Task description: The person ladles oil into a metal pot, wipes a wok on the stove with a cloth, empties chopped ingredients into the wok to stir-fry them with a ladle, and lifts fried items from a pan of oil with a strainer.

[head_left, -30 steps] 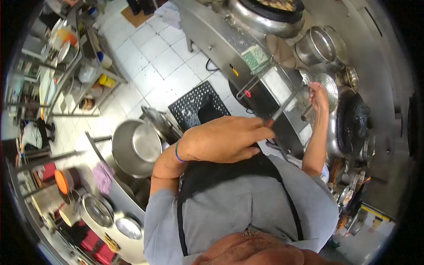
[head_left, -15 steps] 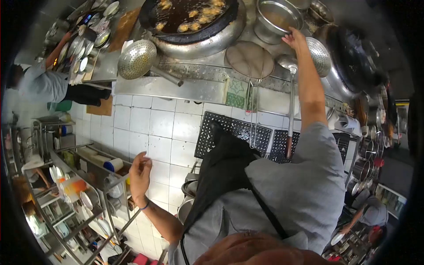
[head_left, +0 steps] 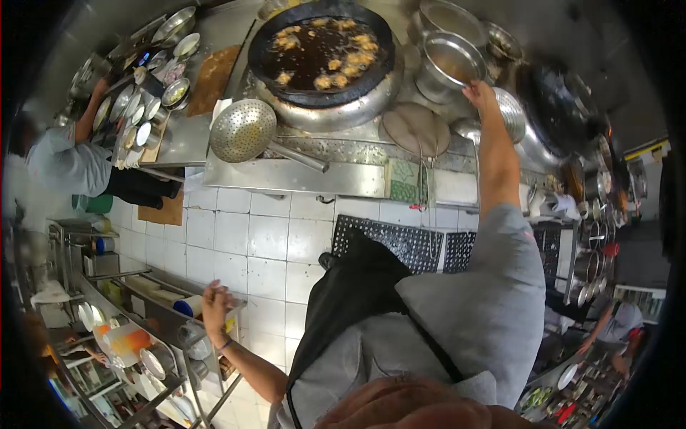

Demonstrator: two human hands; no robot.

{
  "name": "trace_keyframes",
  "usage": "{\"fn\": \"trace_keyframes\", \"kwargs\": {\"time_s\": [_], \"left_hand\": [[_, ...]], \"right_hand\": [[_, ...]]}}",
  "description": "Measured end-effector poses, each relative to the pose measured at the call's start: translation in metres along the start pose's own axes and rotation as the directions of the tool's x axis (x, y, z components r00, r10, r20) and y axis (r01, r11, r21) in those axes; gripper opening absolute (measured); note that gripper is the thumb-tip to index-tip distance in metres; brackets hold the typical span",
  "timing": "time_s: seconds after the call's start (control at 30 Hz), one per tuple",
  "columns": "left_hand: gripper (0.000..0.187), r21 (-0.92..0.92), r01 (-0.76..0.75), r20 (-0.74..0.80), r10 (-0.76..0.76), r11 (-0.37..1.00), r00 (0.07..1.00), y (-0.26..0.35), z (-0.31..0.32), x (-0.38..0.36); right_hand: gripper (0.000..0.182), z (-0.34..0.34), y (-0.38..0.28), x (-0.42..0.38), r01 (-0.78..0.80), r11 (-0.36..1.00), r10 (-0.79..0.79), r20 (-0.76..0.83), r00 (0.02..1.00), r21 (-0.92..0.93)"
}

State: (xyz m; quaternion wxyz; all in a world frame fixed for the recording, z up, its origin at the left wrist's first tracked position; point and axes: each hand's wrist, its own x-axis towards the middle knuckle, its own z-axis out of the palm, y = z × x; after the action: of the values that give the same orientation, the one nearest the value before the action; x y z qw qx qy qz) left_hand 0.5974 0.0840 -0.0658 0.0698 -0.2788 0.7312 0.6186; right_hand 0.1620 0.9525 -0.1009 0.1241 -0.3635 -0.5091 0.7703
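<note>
Right hand (head_left: 480, 93), fingers closed on the near rim of a steel pot (head_left: 449, 66) standing beside the frying wok (head_left: 325, 61) on the bench (head_left: 286, 171); left hand (head_left: 216, 304), open and empty, at a shelf rack (head_left: 161, 307) behind.

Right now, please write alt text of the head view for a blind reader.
A person's right hand reaches to a steel pot beside a large wok of frying food, while the left hand is at a metal shelf rack.
</note>
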Motion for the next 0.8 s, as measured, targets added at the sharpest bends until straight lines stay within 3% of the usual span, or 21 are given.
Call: {"fn": "trace_keyframes", "kwargs": {"time_s": [0.13,0.27,0.37,0.4,0.43,0.5,0.63,0.7,0.8], "left_hand": [[0.04,0.018,-0.014,-0.078,0.015,1.0,0.997,0.003,-0.008,0.035],[0.041,-0.01,0.091,0.04,-0.091,0.996,0.995,0.009,0.007,0.054],[0.041,0.002,0.092,0.04,-0.092,0.996,0.995,0.033,0.024,0.063],[0.039,-0.017,0.025,0.037,-0.025,1.0,0.999,0.047,0.033,0.065],[0.037,-0.029,0.071,-0.013,-0.071,0.997,0.997,0.081,0.059,0.061],[0.037,0.029,0.055,0.115,-0.058,0.998,0.992,0.114,0.082,0.081],[0.025,0.207,-0.157,0.289,0.093,0.966,0.953,0.188,0.143,0.126],[0.019,0.225,-0.294,0.413,0.183,0.929,0.892,0.231,0.188,0.139],[0.012,0.213,-0.396,0.642,0.177,0.893,0.746,0.28,0.268,0.141]], "right_hand": [[0.011,-0.002,-0.001,0.012,-0.02,1.0,0.019,-0.046,0.999,-0.007],[0.011,-0.017,-0.001,0.013,0.001,1.0,-0.001,0.044,0.999,0.003],[0.013,-0.023,0.005,0.021,-0.006,1.0,0.007,0.105,0.994,-0.014],[0.013,-0.023,0.005,0.014,0.023,1.0,-0.021,0.105,0.994,-0.02],[0.014,-0.021,0.005,0.002,0.043,0.999,-0.04,0.107,0.993,-0.029],[0.016,-0.026,0.007,-0.007,0.105,0.994,-0.109,0.224,0.969,0.029],[0.018,-0.033,0.003,-0.007,0.031,0.999,-0.025,0.144,0.989,-0.041],[0.017,-0.036,-0.001,-0.011,-0.002,0.995,0.021,0.191,0.981,-0.097],[0.022,-0.021,-0.019,-0.03,-0.004,0.972,0.012,0.032,0.999,-0.234]]}}
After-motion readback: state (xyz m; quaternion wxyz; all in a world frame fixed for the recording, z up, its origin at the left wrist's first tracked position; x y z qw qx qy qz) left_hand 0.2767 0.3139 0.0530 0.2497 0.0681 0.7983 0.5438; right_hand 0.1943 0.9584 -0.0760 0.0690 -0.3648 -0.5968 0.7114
